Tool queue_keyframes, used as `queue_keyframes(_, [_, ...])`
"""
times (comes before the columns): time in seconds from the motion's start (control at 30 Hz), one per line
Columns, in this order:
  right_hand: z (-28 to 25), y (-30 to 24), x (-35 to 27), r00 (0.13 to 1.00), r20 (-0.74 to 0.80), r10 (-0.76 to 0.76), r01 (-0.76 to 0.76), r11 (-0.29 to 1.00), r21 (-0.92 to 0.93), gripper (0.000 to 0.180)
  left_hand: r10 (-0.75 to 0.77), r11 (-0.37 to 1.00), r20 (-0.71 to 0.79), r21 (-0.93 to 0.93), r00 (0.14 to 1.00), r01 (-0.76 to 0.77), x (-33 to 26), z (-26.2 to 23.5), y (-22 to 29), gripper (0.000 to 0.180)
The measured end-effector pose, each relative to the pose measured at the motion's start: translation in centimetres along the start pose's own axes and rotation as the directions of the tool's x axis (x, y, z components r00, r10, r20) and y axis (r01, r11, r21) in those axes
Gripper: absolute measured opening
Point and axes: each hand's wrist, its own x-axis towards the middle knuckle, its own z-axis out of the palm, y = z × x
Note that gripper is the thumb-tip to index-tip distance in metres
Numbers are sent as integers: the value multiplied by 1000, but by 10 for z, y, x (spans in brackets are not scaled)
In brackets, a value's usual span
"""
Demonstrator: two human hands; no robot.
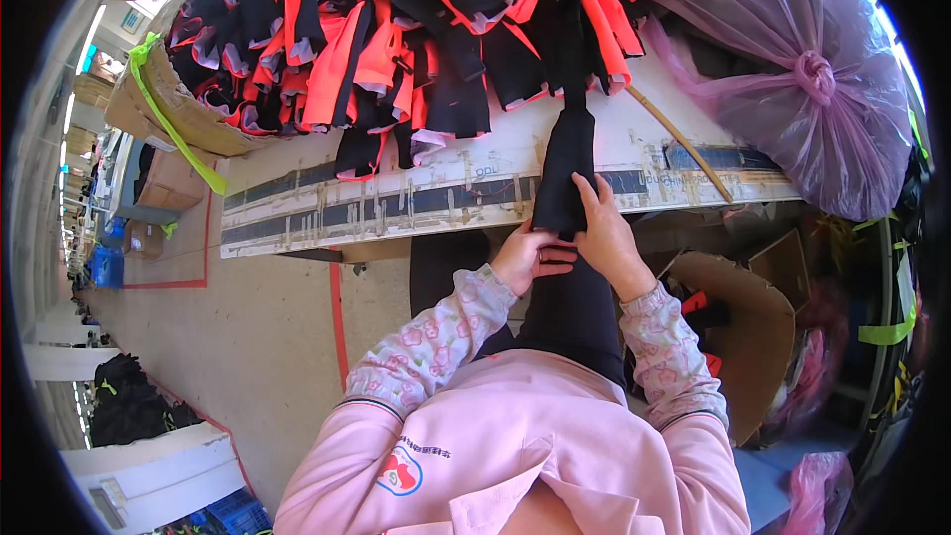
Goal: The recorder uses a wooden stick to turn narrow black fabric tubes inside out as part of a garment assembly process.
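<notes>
A long black fabric piece (565, 163) hangs over the front edge of the worktable, narrow at its far end and wide near me. My left hand (530, 256) grips its near left corner, fingers curled partly beneath the cloth. At the near right edge, my right hand (606, 238) is closed on the same piece, with a finger lying along its side. Just beyond is a big heap of black and neon orange-pink fabric pieces (376, 50). The far end of the black piece runs up into that heap.
The white worktable (475, 159) has worn tape along its front. A thin wooden stick (684, 149) lies on it, beside a knotted purple plastic bag (812, 79). An open cardboard box (743, 307) stands below right. Another cardboard box (178, 99) borders the heap at left.
</notes>
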Motion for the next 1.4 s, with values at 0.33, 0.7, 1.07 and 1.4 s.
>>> queue_keyframes(0.33, [24,19,-6,994,-105,-6,21,989,144,73,-6,1000,-54,6,999,7,11,1,-13,35])
queue_keyframes(0.7, [24,22,-6,990,-142,9,28,966,258,74,150,988,-206,9,967,-151,26,7,-31,24])
queue_keyframes(1.07, [13,12,-2,996,-20,91,-89,992,90,68,97,995,-61,13,993,-96,41,11,-31,31])
queue_keyframes(1.4, [29,17,70,906,-262,-333,235,909,-344,83,214,977,-53,-6,975,-214,45,21,-44,26])
